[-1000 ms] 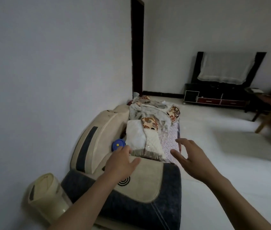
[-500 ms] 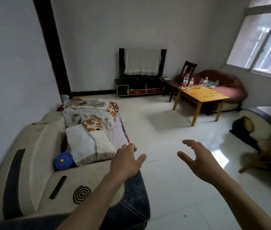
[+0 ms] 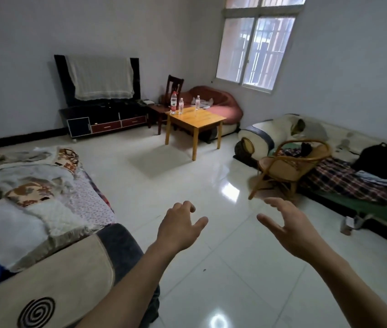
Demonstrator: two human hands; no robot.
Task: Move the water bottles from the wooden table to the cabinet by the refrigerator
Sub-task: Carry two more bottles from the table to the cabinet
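Both hands, left hand [image 3: 178, 229] and right hand [image 3: 290, 229], spread empty; bottles [image 3: 173, 102] crowd the wooden table [image 3: 196, 120] edge — hasty grab topples them.

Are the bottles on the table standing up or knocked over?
Standing up. All three bottles on the table have their caps on top.

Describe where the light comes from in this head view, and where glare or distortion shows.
Head view: daylight enters through the window at upper right; bright glare patches sit on the glossy floor, near the wicker chair and at the bottom edge; the wooden table casts a soft shadow; wide-angle distortion bows the walls and stretches both forearms.
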